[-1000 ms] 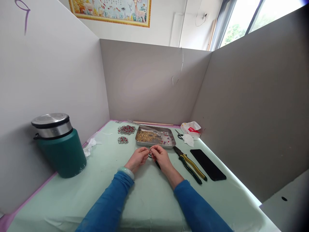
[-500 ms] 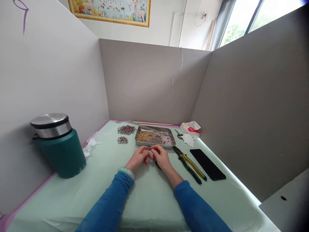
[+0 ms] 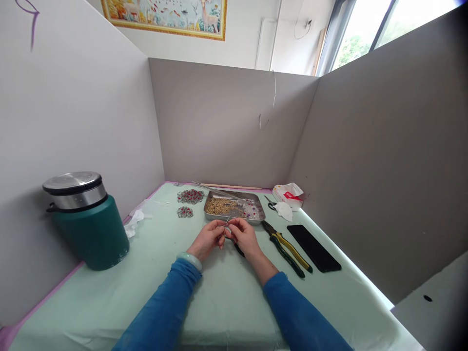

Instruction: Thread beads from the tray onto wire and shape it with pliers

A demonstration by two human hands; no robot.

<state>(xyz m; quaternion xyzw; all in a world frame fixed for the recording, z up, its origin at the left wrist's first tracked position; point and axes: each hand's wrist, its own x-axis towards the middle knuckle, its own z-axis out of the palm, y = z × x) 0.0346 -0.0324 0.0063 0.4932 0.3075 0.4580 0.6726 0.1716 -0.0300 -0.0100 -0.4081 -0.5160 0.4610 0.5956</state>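
Observation:
Just in front of a metal tray [image 3: 234, 222], my left hand [image 3: 208, 239] and my right hand [image 3: 246, 239] meet with fingertips pinched together. A short piece of thin wire [image 3: 228, 220] sticks up between the fingertips; the rest of it is hidden by the fingers. Gold beads [image 3: 221, 205] fill the tray's left part, and clear and purple beads [image 3: 252, 210] lie at its right. Under my right hand shows a dark curved handle [image 3: 239, 249], its other end covered. Pliers [image 3: 287, 246] with green and yellow handles lie right of that hand.
Two piles of red-and-silver beaded pieces, a larger pile [image 3: 190, 196] and a smaller pile [image 3: 185, 212], lie left of the tray. A black phone [image 3: 314, 247], scissors [image 3: 271, 204] and a tissue pack [image 3: 288, 195] are at right. A green flask [image 3: 89, 231] stands left. Grey partitions [image 3: 230, 122] enclose the table.
A thin piece of wire now stands up from between the fingertips, where it was hardly visible before. Both hands stay in nearly the same place, still pinched together.

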